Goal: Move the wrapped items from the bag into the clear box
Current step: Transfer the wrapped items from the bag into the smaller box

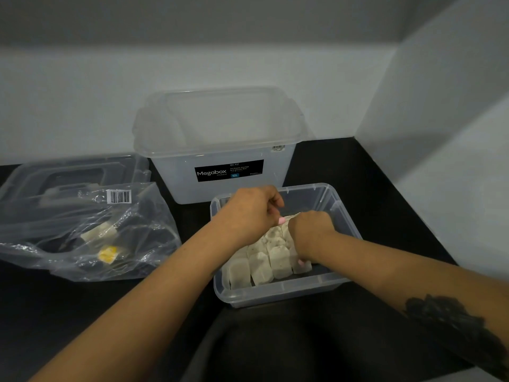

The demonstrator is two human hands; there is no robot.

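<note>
Hands arranging wrapped items (271,260) in the clear box (278,292).
Left hand (252,213) and right hand (309,230) were curled, pinching one item; bag (82,230) lay at desk's (55,312) left edge.

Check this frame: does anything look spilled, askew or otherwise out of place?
Nothing is spilled or damaged. The wrapped items stand in neat rows inside the clear box, both hands working among them. The one loose end: two items remain in the crumpled plastic bag to the left.

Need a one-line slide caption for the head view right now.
Both hands, left and right, arrange wrapped items in the clear box; the plastic bag lies beside it.
</note>
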